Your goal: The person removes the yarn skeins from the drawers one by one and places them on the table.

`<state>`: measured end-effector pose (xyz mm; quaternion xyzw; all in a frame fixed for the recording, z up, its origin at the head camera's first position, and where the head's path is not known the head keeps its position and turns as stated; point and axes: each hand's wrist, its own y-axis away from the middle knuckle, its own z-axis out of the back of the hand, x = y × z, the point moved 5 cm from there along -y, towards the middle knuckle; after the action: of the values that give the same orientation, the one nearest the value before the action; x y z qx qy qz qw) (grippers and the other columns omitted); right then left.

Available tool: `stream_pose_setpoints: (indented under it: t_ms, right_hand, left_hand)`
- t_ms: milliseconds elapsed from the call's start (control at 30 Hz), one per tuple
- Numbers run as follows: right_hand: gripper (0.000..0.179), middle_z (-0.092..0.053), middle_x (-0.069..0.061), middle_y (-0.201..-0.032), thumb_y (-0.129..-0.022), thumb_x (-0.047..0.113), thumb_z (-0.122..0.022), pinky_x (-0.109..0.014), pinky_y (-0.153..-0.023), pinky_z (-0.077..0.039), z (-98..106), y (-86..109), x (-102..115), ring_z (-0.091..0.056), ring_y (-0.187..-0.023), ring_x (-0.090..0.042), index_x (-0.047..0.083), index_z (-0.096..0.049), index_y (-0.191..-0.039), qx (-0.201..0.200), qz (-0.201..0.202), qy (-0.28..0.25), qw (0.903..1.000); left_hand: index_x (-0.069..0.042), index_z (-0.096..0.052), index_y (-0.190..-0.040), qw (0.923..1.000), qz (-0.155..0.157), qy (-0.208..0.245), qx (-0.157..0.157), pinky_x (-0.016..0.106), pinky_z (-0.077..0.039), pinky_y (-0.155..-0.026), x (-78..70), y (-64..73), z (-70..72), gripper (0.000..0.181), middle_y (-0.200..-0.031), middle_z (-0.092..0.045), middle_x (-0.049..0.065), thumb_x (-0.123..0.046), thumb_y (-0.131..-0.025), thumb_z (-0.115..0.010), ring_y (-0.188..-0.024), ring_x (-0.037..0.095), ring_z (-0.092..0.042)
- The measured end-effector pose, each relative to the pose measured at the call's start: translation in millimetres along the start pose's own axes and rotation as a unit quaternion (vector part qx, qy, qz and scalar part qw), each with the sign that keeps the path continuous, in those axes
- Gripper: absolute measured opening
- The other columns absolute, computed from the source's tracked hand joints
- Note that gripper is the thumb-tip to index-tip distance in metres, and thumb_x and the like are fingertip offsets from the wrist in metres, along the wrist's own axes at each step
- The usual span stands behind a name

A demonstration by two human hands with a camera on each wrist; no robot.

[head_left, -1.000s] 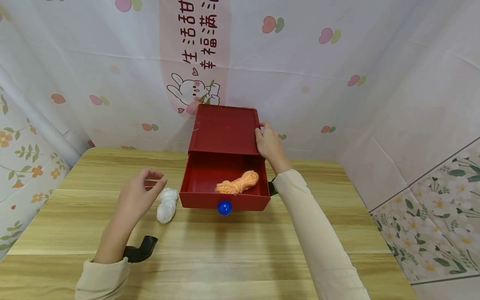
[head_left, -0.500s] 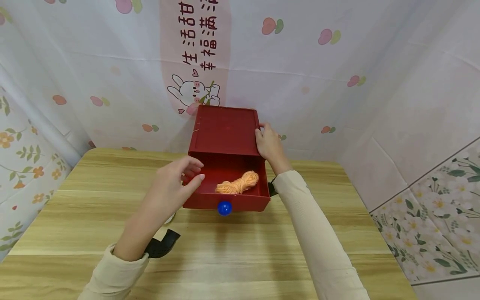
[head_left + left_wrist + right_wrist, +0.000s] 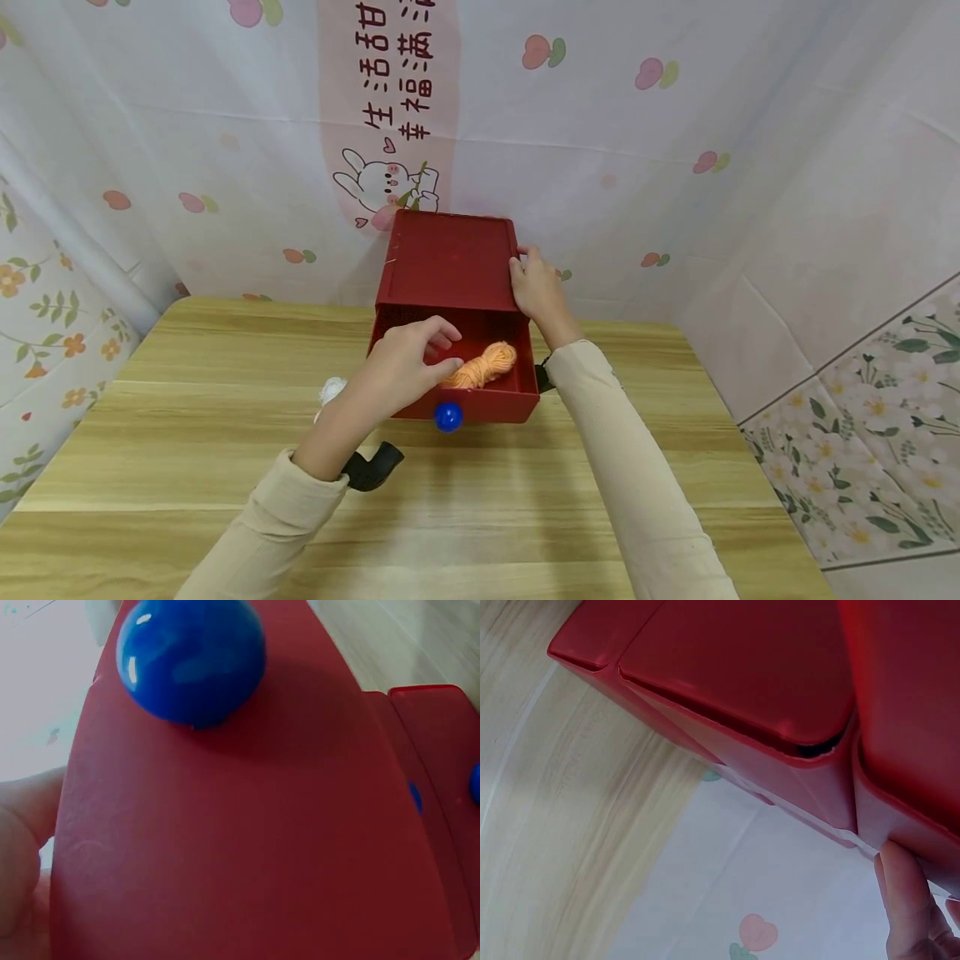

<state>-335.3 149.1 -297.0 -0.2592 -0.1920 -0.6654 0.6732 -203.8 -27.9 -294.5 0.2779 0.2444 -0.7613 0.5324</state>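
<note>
A red drawer box (image 3: 452, 258) with a blue round knob (image 3: 448, 417) stands on the table, its top drawer pulled out. Inside the drawer lies an orange yarn skein (image 3: 487, 363), partly hidden by my left hand (image 3: 408, 362). That hand hovers over the drawer's left half, thumb and fingers apart, nothing between them. My right hand (image 3: 538, 287) holds the box's upper right edge, and in the right wrist view a fingertip (image 3: 901, 881) touches the red side. The knob (image 3: 191, 660) and drawer front fill the left wrist view.
A white yarn skein (image 3: 332, 389) lies on the table left of the box, partly behind my left forearm. Lower drawers (image 3: 735, 667) show below in the right wrist view. A patterned curtain (image 3: 615, 125) hangs close behind the box.
My left hand has moved right, from beside the white yarn skein to over the open drawer near the orange yarn skein. The right hand and the box have stayed put.
</note>
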Motion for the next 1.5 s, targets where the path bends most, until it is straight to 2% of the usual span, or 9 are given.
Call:
stream_pose_setpoints:
  t_ms: [167,333,600,767,1000,1267,1367,1500]
  right_hand:
    - [0.047,-0.054,-0.016,-0.129,-0.101,0.032,-0.031,-0.044,-0.091,-0.045,0,-0.7,-1,-0.057,-0.108,-0.031,0.009,-0.031,-0.142,0.001,-0.007,0.0,1.0]
    - [0.047,-0.055,-0.016,-0.129,-0.101,0.032,-0.031,-0.044,-0.091,-0.045,0,-0.6,-2,-0.057,-0.108,-0.031,0.01,-0.031,-0.143,0.007,-0.012,-0.004,0.9999]
    - [0.047,-0.055,-0.016,-0.129,-0.101,0.033,-0.03,-0.044,-0.091,-0.045,0,-0.2,-3,-0.056,-0.108,-0.031,0.011,-0.03,-0.143,0.007,-0.014,-0.005,0.9999]
    - [0.047,-0.055,-0.017,-0.128,-0.101,0.033,-0.031,-0.044,-0.091,-0.045,1,0.1,-4,-0.057,-0.108,-0.03,0.011,-0.03,-0.143,0.007,-0.016,-0.006,0.9998]
    - [0.047,-0.057,-0.018,-0.123,-0.101,0.033,-0.032,-0.044,-0.089,-0.046,2,0.1,-3,-0.058,-0.104,-0.03,0.011,-0.032,-0.142,0.002,-0.015,-0.008,0.9999]
    - [0.047,-0.057,-0.018,-0.122,-0.101,0.033,-0.031,-0.044,-0.087,-0.047,2,-0.1,-3,-0.058,-0.103,-0.031,0.011,-0.031,-0.143,0.004,-0.014,-0.006,0.9999]
    - [0.047,-0.057,-0.017,-0.121,-0.101,0.033,-0.032,-0.044,-0.087,-0.047,2,-0.1,-3,-0.058,-0.102,-0.031,0.01,-0.031,-0.143,0.006,-0.015,-0.008,0.9998]
    - [0.047,-0.057,-0.018,-0.121,-0.101,0.034,-0.032,-0.044,-0.088,-0.047,1,0.5,-1,-0.058,-0.103,-0.03,0.011,-0.031,-0.143,0.004,-0.014,-0.009,0.9999]
  left_hand:
    - [-0.012,-0.056,-0.118,0.9976,0.033,-0.005,0.061,0.039,-0.051,-0.08,5.7,-2.3,-7.2,0.039,-0.115,-0.063,0.009,-0.033,-0.087,-0.064,-0.101,0.025,-0.06]
    - [-0.011,-0.057,-0.117,0.994,0.052,0.009,0.095,0.037,-0.051,-0.081,10.9,-4.0,-9.9,0.042,-0.114,-0.064,0.008,-0.038,-0.085,-0.065,-0.1,0.023,-0.06]
    - [-0.01,-0.059,-0.112,0.9905,0.067,0.018,0.119,0.034,-0.05,-0.077,12.5,-7.6,-12.4,0.036,-0.107,-0.064,0.007,-0.031,-0.084,-0.067,-0.093,0.02,-0.059]
    - [-0.01,-0.059,-0.111,0.9896,0.073,0.03,0.12,0.033,-0.051,-0.075,12.9,-8.0,-14.3,0.029,-0.105,-0.064,0.009,-0.022,-0.086,-0.065,-0.092,0.021,-0.059]
    - [-0.01,-0.061,-0.107,0.9929,0.06,0.04,0.094,0.03,-0.051,-0.069,12.8,-8.4,-14.0,0.024,-0.097,-0.065,0.008,-0.015,-0.084,-0.065,-0.085,0.02,-0.06]
    - [-0.013,-0.063,-0.105,0.9983,0.023,0.049,0.021,0.025,-0.044,-0.058,8.0,-3.9,-5.1,0.022,-0.095,-0.066,0.006,-0.012,-0.083,-0.062,-0.076,0.016,-0.057]
    - [-0.013,-0.063,-0.103,0.9981,0.004,0.061,-0.01,0.026,-0.043,-0.06,6.6,-1.4,0.2,0.019,-0.095,-0.065,0.005,-0.013,-0.084,-0.062,-0.077,0.017,-0.054]
    - [-0.013,-0.063,-0.102,0.9955,-0.019,0.08,-0.047,0.032,-0.05,-0.07,5.2,2.5,7.5,0.017,-0.095,-0.065,0.004,-0.013,-0.086,-0.065,-0.087,0.021,-0.057]
